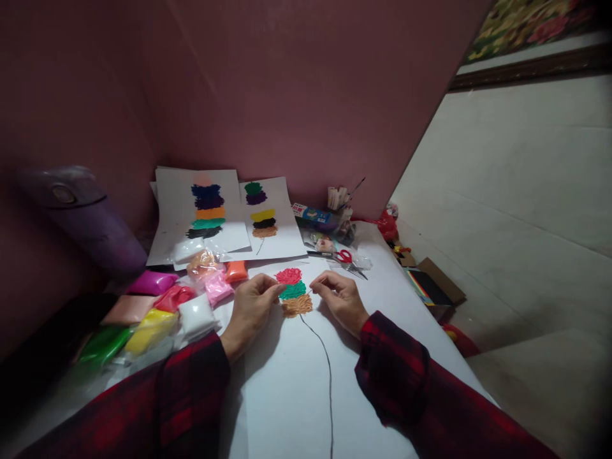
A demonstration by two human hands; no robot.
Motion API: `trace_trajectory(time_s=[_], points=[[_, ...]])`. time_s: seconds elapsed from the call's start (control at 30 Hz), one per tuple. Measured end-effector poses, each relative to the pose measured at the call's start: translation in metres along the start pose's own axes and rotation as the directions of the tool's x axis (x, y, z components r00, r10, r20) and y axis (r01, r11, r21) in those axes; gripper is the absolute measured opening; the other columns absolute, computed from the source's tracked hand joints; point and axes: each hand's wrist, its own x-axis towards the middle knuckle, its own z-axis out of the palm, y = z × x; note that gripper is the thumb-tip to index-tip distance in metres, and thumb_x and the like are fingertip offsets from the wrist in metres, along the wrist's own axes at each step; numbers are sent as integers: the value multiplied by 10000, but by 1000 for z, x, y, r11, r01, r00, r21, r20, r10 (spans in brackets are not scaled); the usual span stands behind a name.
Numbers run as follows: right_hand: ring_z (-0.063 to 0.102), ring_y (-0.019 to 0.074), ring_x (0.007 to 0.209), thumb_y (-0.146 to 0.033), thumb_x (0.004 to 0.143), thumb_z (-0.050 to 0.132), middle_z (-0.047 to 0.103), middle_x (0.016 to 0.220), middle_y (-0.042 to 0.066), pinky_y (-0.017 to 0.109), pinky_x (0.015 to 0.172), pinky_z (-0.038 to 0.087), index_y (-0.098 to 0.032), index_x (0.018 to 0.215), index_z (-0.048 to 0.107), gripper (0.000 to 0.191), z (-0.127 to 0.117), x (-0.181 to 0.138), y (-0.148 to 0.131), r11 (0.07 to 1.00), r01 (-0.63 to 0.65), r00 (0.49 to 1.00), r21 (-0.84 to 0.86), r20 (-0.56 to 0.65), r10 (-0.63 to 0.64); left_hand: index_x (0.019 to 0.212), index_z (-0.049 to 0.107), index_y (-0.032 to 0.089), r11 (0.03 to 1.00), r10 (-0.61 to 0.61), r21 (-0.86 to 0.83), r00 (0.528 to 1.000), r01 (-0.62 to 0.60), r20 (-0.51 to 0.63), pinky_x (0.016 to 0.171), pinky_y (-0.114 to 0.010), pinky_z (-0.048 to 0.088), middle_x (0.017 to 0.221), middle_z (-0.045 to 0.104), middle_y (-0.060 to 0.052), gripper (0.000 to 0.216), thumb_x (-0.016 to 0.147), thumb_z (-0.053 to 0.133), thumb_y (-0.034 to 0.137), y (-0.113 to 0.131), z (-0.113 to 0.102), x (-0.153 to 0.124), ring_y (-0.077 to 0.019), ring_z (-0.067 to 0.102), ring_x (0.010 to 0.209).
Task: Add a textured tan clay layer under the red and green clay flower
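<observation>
On a white sheet of paper point(287, 382) lie three stacked patches of textured clay: pinkish red point(289, 276) on top, green point(293, 292) in the middle, orange-brown point(297, 307) below. A thin dark line point(327, 360) runs down the sheet from the lowest patch. My left hand point(253, 309) is at the patches' left edge, thumb and forefinger pinched together; what they hold, if anything, is too small to tell. From the right, my right hand point(340, 299) pinches a thin needle-like tool point(310, 291) whose tip is close to the green patch.
Bags of coloured clay, including a yellow one point(152, 331) and a white one point(197, 315), lie at left near a purple bottle point(90, 220). Behind are sheets with colour bands point(172, 197). Red-handled scissors point(343, 256) lie at the back right, with an open box point(435, 284) beyond the table edge.
</observation>
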Motion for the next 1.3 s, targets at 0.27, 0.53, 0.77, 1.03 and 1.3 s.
trace_trajectory(time_s=[0.27, 0.53, 0.77, 1.03, 1.3], points=[[539, 134, 626, -142, 841, 573, 614, 676, 13, 259, 616, 419, -159, 730, 658, 141, 4, -4, -3, 990, 94, 977, -108, 202, -71, 665, 590, 164, 999, 13, 31, 998, -15, 61, 507, -230, 366, 544, 549, 29, 219, 788, 592, 345, -4, 0, 2, -108, 468, 503], [542, 143, 631, -156, 850, 569, 611, 675, 23, 268, 617, 419, -159, 724, 651, 150, 5, -3, -6, 991, 86, 973, -106, 223, -60, 570, 530, 170, 998, 0, 55, 997, -4, 77, 513, -229, 354, 511, 522, 33, 347, 823, 564, 405, -6, 2, 3, -104, 455, 499], [537, 141, 625, -180, 856, 575, 605, 665, 20, 270, 614, 417, -161, 716, 643, 156, 5, -3, -8, 992, 97, 967, -81, 242, -74, 557, 533, 164, 997, 2, 71, 997, -8, 79, 496, -235, 324, 503, 490, 29, 427, 838, 530, 485, -5, -1, 2, -103, 426, 495], [539, 141, 635, -162, 860, 563, 610, 689, 21, 274, 619, 417, -164, 742, 645, 144, 6, -3, -4, 987, 122, 961, -100, 262, -92, 548, 539, 160, 997, 4, 76, 998, -9, 66, 509, -239, 331, 503, 500, 24, 426, 845, 524, 464, -3, 0, 2, -102, 427, 497], [547, 149, 653, -156, 864, 553, 612, 702, 26, 287, 639, 428, -167, 747, 636, 144, 8, -4, -6, 991, 103, 957, -88, 282, -75, 772, 635, 154, 999, -43, -19, 999, 44, 32, 524, -234, 376, 625, 578, 9, 217, 807, 579, 361, -10, 2, 6, -114, 480, 551]])
